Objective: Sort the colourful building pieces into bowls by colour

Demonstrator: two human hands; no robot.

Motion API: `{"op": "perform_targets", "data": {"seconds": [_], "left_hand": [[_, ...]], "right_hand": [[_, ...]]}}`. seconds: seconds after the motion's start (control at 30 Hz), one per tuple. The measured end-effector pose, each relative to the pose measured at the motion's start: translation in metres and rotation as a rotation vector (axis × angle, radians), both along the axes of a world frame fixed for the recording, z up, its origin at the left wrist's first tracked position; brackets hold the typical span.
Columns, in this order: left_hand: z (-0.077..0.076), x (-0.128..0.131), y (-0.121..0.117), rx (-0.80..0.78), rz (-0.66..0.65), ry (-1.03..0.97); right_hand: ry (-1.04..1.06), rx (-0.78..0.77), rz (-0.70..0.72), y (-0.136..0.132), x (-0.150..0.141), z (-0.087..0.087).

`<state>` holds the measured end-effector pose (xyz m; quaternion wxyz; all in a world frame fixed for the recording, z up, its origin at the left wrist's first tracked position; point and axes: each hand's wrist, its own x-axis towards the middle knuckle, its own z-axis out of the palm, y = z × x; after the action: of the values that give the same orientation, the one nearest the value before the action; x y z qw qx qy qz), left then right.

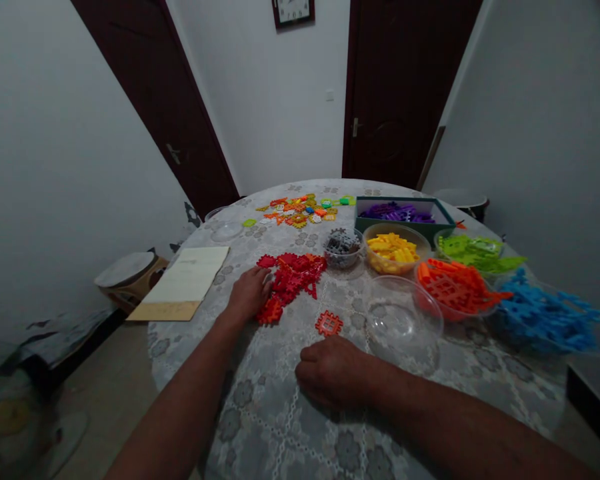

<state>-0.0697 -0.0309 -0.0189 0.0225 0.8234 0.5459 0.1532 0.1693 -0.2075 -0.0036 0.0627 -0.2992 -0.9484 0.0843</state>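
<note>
My left hand lies at the left edge of a pile of red plastic building pieces, its fingers apart and touching them. An orange-red gear-edged piece sits at the near end of that pile. My right hand rests on the tablecloth, curled into a fist with nothing showing in it. Just beyond its knuckles is a single orange-red square piece with a lattice middle, lying flat. To the right of this hand stands a clear round tub with no pieces in it.
Tubs of grey, yellow, orange, green and blue pieces stand on the right. Behind them is a box of purple pieces. Mixed pieces lie at the back, an open notebook at left.
</note>
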Motion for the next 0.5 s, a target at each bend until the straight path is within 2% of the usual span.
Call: {"op": "perform_targets", "data": {"seconds": [0.17, 0.37, 0.5], "left_hand": [[0.003, 0.017, -0.021, -0.035, -0.243, -0.07], [0.02, 0.043, -0.059, -0.079, -0.374, 0.038], [0.017, 0.045, -0.078, -0.094, -0.439, 0.059]], "right_hand": [[-0.026, 0.002, -0.001, -0.001, -0.001, 0.005], [0.016, 0.029, -0.039, 0.001, 0.002, -0.004], [0.15, 0.082, -0.147, 0.005, 0.004, -0.008]]}}
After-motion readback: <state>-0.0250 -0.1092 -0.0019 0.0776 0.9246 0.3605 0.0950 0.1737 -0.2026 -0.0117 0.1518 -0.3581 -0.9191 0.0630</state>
